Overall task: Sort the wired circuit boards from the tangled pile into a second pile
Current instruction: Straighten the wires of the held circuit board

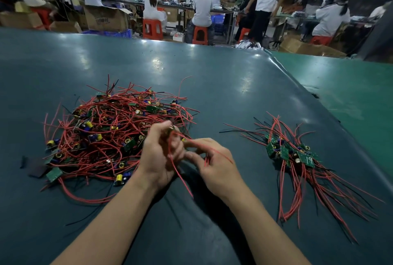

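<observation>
A big tangled pile (110,135) of small green circuit boards with red and black wires lies on the left of the dark table. A smaller second pile (297,158) of the same boards lies to the right, its wires trailing toward me. Between them, my left hand (159,156) is closed around a wired board at the tangled pile's right edge; the board is mostly hidden in the fingers. My right hand (214,162) pinches the red wires (180,176) that hang from that board.
The dark green table mat (212,86) ends at a raised edge on the right, beside a lighter green surface (350,94). A dark flat scrap (37,169) lies left of the tangled pile. Behind the table, people sit on orange stools among cardboard boxes.
</observation>
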A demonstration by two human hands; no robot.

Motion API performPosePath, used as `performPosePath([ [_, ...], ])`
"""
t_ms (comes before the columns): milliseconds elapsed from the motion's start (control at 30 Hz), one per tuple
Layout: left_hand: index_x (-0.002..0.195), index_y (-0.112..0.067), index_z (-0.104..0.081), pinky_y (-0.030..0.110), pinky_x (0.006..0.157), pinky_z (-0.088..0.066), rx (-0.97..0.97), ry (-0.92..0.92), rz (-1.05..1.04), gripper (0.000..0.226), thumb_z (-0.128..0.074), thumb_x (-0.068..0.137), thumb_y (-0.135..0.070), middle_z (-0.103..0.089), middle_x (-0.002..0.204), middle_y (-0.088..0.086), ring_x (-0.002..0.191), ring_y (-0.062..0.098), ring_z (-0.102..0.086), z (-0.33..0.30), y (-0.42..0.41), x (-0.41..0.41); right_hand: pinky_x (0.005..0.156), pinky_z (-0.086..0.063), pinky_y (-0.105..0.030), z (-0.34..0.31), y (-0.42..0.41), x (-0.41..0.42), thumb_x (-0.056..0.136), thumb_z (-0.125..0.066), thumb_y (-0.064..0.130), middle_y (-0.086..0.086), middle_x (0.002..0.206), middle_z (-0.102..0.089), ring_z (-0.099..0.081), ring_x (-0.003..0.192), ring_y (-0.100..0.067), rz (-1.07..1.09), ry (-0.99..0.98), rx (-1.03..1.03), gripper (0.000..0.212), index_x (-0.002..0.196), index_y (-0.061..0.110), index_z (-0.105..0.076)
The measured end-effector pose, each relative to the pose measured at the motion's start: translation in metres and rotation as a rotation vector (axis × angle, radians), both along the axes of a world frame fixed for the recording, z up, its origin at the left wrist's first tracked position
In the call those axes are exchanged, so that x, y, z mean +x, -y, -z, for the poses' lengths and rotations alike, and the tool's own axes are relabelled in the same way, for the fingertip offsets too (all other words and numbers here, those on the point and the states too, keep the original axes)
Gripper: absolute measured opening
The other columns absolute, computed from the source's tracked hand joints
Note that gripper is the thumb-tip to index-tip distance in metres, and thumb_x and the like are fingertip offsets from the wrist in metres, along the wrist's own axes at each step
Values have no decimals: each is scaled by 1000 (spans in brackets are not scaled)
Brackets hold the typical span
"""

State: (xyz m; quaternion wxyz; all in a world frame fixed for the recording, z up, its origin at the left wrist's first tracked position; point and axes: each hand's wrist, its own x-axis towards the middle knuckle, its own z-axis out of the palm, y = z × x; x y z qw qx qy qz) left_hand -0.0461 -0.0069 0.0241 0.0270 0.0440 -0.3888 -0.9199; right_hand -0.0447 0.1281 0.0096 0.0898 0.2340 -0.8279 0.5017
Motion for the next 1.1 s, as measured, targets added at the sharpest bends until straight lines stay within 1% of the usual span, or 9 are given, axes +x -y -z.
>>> performPosePath([
  [100, 78, -14, -60, 16, 34, -22, 301, -27, -81, 40, -46, 99, -44, -37, 46, -10, 33, 2, -25, -3, 20, -3, 87, -44, -8, 3, -5, -5, 88, -64, -2, -2, 103, -75, -67, 95, -10, 220, -57, 18, 23, 106, 9, -75],
  [200, 112, -16, -64, 12, 40, -32, 374, -84, -128, 51, -39, 98, -59, -65, 70, -6, 44, 0, -43, -3, 30, -3, 85, -47, -8, 2, -16, -13, 89, -64, 0, 0, 98, -75, -69, 91, -9, 401, 20, -92, 22, 106, 10, -75],
  [300, 139, -31, -45, 23, 62, -47, 153, -119, -123, 68, -29, 89, -75, -72, 112, 5, 78, 12, -63, -2, 23, -3, 81, -51, -14, 2, -24, -19, 91, -63, 1, 2, 87, -75, -70, 83, -10, 490, 165, -206, 18, 99, 11, -74],
  [433, 116, -17, -61, 30, 69, -45, -157, -129, -213, 74, -18, 91, -72, -74, 97, 4, 83, 16, -66, -5, 15, -3, 67, -57, -22, -10, -26, -19, 94, -53, -8, -3, 74, -73, -70, 73, -16, 327, 343, -710, 25, 86, 9, -68],
  [533, 112, -10, -56, 30, 64, -44, -276, -185, -316, 46, -30, 96, -43, -71, 95, 10, 81, 21, -65, -5, 20, 1, 71, -54, -22, -5, -24, -17, 90, -60, -6, -5, 97, -70, -65, 75, -12, 360, 234, -302, 25, 99, 16, -67],
  [633, 134, -2, -45, 30, 75, -47, -485, -334, -345, 48, -27, 91, -13, -63, 120, 12, 108, 22, -59, 2, 20, 4, 86, -47, -20, 0, -16, -13, 90, -66, 9, 0, 112, -62, -61, 87, -15, 299, 150, 40, 35, 124, 14, -63],
  [800, 130, 1, -57, 38, 105, -43, -1142, -306, -605, 38, -39, 104, -19, -62, 121, 14, 119, 27, -56, 10, 19, -5, 76, -49, -19, 0, -14, -6, 92, -65, 10, -4, 91, -76, -67, 80, -13, 213, 41, 153, 13, 97, 9, -76],
  [967, 104, -1, -71, 37, 64, -37, -1543, -79, -880, 51, -41, 100, -42, -59, 85, 14, 78, 38, -59, 16, 29, -7, 47, -52, -24, -11, -13, -7, 102, -48, 8, -14, 76, -69, -65, 53, -17, 158, 456, -523, 18, 93, 8, -63],
  [1100, 87, -5, -76, 28, 65, -33, -1564, 80, -830, 80, -23, 94, -66, -61, 83, 4, 90, 29, -58, 15, 29, -5, 43, -51, -21, -26, -25, -12, 100, -51, 19, -10, 68, -71, -67, 51, -17, 109, 576, -1034, 23, 88, 6, -65],
])
